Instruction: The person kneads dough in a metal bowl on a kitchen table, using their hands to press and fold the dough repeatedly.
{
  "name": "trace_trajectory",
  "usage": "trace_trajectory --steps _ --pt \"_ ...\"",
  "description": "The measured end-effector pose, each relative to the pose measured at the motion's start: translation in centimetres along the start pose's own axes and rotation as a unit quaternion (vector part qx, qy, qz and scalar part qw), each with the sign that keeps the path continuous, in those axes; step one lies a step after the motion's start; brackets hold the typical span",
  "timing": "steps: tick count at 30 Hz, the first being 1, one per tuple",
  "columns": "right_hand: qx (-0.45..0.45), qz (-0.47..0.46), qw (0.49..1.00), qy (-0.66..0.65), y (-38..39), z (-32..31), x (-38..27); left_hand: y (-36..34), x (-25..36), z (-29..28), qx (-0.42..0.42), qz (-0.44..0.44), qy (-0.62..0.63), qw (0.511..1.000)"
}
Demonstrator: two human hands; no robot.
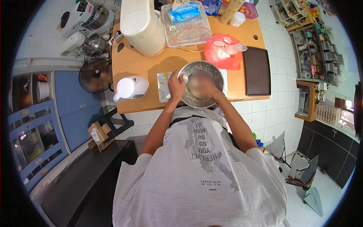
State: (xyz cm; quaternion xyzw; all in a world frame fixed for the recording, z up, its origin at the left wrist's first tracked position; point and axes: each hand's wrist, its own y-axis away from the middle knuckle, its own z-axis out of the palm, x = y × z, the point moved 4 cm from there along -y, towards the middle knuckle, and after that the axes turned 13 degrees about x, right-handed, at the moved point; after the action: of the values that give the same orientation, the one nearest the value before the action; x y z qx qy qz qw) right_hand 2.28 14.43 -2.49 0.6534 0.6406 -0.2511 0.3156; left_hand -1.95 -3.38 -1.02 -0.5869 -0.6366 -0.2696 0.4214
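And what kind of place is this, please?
Probably a kitchen or small baking room: two stand mixers, a metal bowl and a dark tray on the wooden table.

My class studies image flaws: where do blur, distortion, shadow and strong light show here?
In the head view, the right hand is blurred inside the metal bowl; this view also bends straight edges near its rim, shows a shadow on the wooden table by the left hand, and catches bright light on the red bag.
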Motion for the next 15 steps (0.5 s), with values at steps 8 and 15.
trace_trajectory --steps 8,15 --pt "-0.068 -0.072 0.994 0.056 3.9 -3.6 -2.9 -0.2 -0.1 0.1 -0.011 0.025 -0.003 1.000" --pt "-0.083 -0.030 0.996 0.016 2.3 -5.0 -2.5 -0.3 -0.1 -0.3 -0.027 0.024 -0.019 0.999"
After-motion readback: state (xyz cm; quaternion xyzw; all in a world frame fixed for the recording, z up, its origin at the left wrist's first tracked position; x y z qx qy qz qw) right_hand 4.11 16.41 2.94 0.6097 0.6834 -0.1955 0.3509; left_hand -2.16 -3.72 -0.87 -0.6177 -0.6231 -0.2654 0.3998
